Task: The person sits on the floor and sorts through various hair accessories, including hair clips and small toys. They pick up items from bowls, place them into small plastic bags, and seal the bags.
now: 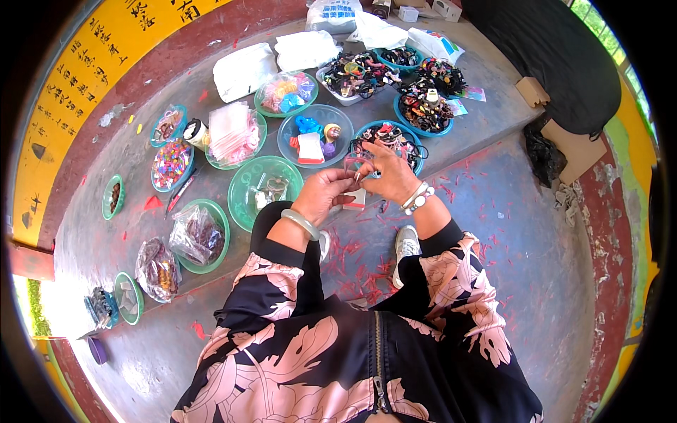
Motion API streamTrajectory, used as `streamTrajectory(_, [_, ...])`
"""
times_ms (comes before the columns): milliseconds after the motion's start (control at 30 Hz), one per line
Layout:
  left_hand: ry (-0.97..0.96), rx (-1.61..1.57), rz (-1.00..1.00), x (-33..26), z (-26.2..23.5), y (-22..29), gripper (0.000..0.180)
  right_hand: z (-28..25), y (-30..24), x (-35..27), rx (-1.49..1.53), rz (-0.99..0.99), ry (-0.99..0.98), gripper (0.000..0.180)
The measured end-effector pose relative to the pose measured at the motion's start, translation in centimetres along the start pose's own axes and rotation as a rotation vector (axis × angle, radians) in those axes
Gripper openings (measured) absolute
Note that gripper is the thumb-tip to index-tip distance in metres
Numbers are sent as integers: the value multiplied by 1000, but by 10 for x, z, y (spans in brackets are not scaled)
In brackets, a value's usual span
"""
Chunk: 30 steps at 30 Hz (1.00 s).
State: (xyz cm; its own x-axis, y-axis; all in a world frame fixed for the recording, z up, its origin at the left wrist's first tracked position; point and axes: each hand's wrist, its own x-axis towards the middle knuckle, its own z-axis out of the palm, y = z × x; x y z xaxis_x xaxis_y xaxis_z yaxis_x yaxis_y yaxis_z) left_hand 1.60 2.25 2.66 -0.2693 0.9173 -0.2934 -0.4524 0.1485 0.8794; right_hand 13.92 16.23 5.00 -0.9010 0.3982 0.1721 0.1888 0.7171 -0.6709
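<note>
My left hand (323,192) and my right hand (392,178) meet in front of me with fingertips pinched close together. Both are closed on something small between them; a thin pinkish, clear edge shows there, but its kind cannot be made out. Just below the fingers is a small white piece with a red edge (357,199). Behind my right hand, a blue basket (423,154) of dark, mixed hair ties is partly hidden. A green basket (236,211) with a few small pale items stands left of my left hand.
A blue basin (288,123) holds small colourful items. Farther back are baskets heaped with dark hair ties (427,106) and white bags (243,72). To the left stand a basket of colourful bits (171,166) and a clear bag (159,271). Red scraps (352,261) litter the floor.
</note>
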Motion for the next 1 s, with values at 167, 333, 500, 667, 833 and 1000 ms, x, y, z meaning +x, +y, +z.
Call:
streamTrajectory(167, [-31, -31, 27, 1, -2, -3, 27, 0, 4, 1, 3, 2, -39, 18])
streamTrajectory(333, [-69, -90, 44, -1, 0, -3, 28, -5, 2, 1, 39, 38, -57, 19])
streamTrajectory(500, [-43, -55, 50, 1, -2, -7, 24, -1, 7, 3, -1, 21, -136, 20])
streamTrajectory(667, [-59, -6, 65, 0, 3, -6, 23, -6, 4, 2, -21, 1, -199, 24])
streamTrajectory(833, [-35, 27, 73, 0, 10, -6, 26, -4, 4, -1, -58, 27, -278, 32])
streamTrajectory(1000, [-29, 148, 118, 4, 5, -14, 26, -6, 3, 5, -145, -59, -440, 31])
